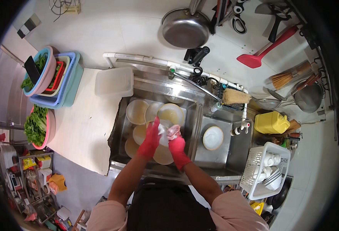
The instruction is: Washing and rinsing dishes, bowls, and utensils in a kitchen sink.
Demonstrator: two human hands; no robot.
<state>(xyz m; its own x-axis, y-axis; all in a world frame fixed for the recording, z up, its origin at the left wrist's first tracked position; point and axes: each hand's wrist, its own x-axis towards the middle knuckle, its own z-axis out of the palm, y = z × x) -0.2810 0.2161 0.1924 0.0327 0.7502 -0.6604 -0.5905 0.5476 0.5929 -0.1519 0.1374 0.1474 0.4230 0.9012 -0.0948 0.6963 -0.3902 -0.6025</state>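
Note:
Both of my hands wear red gloves over the left basin of a stainless steel sink (191,138). Between them is a white dish (164,135), blurred and partly covered; my left hand (151,140) grips it from the left side. A crumpled pinkish cloth (174,132) is bunched in my right hand (177,146), close against the dish. Several round bowls lie around and under my hands in the basin, among them a yellow-rimmed bowl (175,114) with cloudy yellowish liquid and a pale bowl (137,111) at the upper left.
A yellow-rimmed white bowl (213,138) sits in the right basin below a swivel faucet (196,86). Right of the sink are a white basket (247,173) of dishes and a yellow jug (270,122). A translucent plastic container (114,82) rests on the left board (83,124), near stacked basins (74,83) and leafy greens (36,125).

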